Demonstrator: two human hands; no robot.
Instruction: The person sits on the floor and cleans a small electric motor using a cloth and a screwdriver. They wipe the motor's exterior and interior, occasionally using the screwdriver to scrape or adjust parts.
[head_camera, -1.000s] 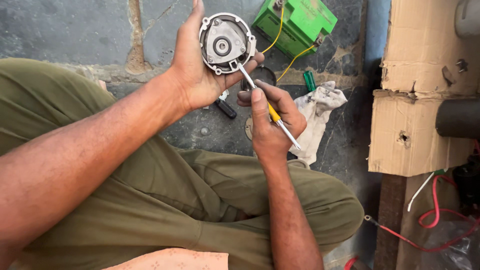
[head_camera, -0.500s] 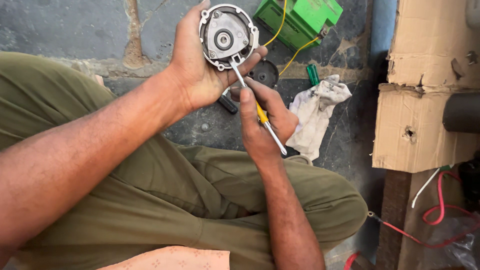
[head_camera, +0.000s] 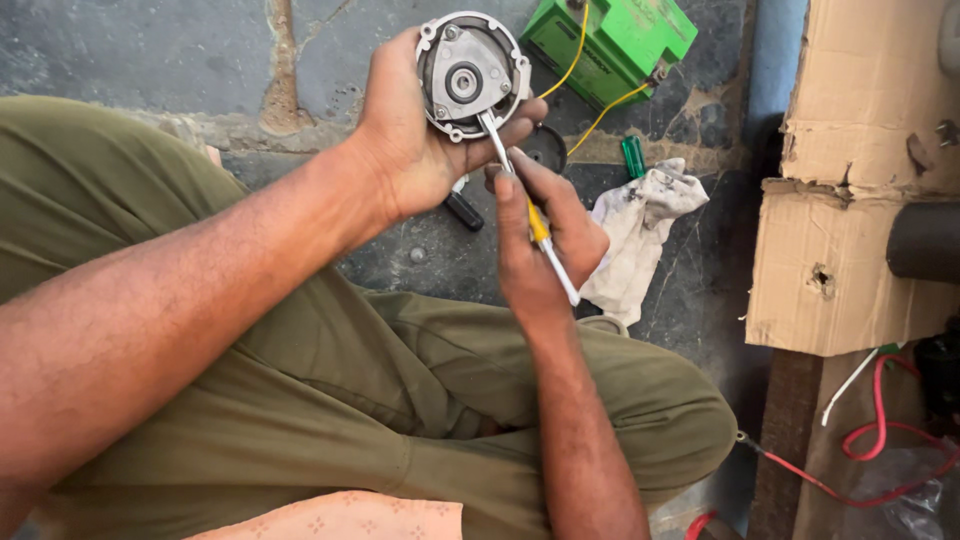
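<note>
— Where's the motor housing?
— Gripped in the left hand, the round motor housing is raised above the floor.
— And the right hand?
— Fingers clamped on a screwdriver, tip at a rim screw; cover still on, seemingly.

You are sitting on a dark stone floor with a pale mortar seam running across it. Lying directly on it are a green box with yellow wires, a crumpled white rag, a small black disc, a green cylinder and a red cable.
</note>
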